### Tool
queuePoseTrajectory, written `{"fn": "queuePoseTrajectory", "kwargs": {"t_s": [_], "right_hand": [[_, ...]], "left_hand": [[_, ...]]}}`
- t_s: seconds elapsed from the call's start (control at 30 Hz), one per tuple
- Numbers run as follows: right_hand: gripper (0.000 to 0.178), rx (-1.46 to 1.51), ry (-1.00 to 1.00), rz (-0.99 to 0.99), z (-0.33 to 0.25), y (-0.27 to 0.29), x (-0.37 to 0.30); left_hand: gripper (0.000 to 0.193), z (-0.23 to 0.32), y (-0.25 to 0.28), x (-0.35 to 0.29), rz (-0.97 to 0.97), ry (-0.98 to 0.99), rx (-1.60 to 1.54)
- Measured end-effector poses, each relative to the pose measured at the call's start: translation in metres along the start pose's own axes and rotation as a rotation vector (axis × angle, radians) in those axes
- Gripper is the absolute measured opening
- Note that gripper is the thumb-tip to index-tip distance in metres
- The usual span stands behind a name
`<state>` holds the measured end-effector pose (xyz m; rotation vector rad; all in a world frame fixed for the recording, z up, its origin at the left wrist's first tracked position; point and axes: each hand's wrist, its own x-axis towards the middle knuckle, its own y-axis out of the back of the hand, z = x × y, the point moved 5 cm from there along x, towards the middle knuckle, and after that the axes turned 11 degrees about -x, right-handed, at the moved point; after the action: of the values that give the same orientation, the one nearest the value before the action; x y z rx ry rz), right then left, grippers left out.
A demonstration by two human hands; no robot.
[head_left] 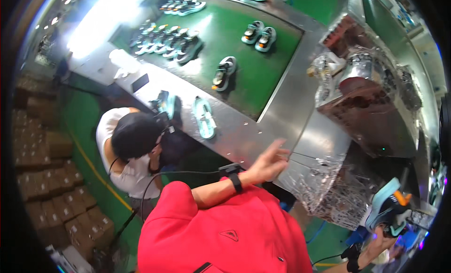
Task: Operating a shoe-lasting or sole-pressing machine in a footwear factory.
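My right hand [379, 241], far out at the lower right, is closed on a sneaker [386, 208] in light teal, black and orange, held up with its sole turned partly toward me. My left hand [271, 164] hovers over the metal edge of the work table, fingers spread and nothing in them. A wrist strap with a small device sits on each of my forearms. Left of my left hand, a pale teal shoe piece [204, 118] lies on the metal edge, apart from it.
Several sneakers [170, 41] stand in rows on the green conveyor belt [263, 80]; a single sneaker [224, 73] lies nearer. A co-worker in a dark cap [136, 134] bends at the left. A plastic-wrapped machine [361, 94] stands right. Cardboard boxes [61, 193] are stacked far left.
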<state>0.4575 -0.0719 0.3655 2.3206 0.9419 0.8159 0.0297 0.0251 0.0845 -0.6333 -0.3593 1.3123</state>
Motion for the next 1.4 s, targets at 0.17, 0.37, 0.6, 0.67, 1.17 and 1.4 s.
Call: {"fn": "queuePoseTrajectory", "kwargs": {"t_s": [0.17, 0.37, 0.6, 0.67, 1.17, 1.4], "right_hand": [[0.073, -0.204, 0.273, -0.535, 0.001, -0.050, -0.012], [0.071, -0.245, 0.368, -0.691, 0.015, -0.101, -0.014], [0.072, -0.089, 0.425, -0.516, -0.014, -0.097, -0.028], [0.070, -0.117, 0.463, -0.455, -0.019, -0.112, -0.034], [0.060, -0.170, 0.575, -0.573, -0.089, -0.125, -0.045], [0.035, 0.017, -0.071, -0.154, -0.023, -0.091, -0.041]], "left_hand": [[0.101, -0.046, 0.226, -0.150, 1.145, 0.158, -0.103], [0.102, -0.024, 0.265, -0.225, 1.270, 0.031, -0.144], [0.089, 0.001, 0.197, -0.182, 0.910, 0.017, -0.184], [0.073, -0.005, 0.158, -0.161, 0.745, 0.108, -0.154], [0.088, 0.048, -0.158, -0.021, -0.558, -0.517, 0.725], [0.079, 0.029, -0.187, -0.045, -0.857, -0.589, 0.903]]}}
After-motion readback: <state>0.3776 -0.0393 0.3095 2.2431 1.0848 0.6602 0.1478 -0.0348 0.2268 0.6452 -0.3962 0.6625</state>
